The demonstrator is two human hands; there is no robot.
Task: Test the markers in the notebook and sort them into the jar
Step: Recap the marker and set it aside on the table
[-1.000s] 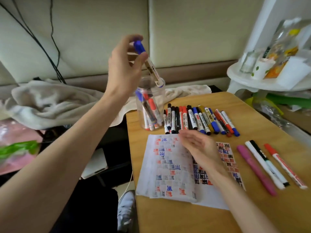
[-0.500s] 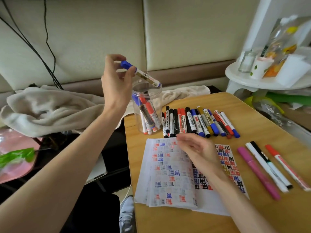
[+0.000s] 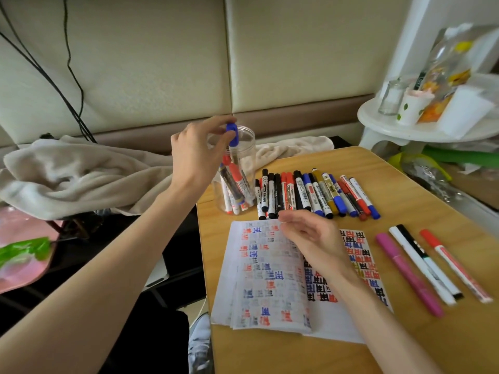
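At the jar (image 3: 249,149) mouth, left hand (image 3: 194,155) pinches blue marker (image 3: 231,134) by its cap; tilted above a moment ago, now upright, barrel inside. Drop looks imminent. Right hand (image 3: 310,238) loosely curled, empty, over notebook (image 3: 270,282).

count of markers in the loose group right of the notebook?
4, side by side: pink marker leftmost, then white marker, black-capped marker, and red-capped marker rightmost. None appear hidden.

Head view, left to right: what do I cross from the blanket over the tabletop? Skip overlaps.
Beige blanket → clear jar → row of markers → pink marker → two black-and-white markers → red-capped marker.
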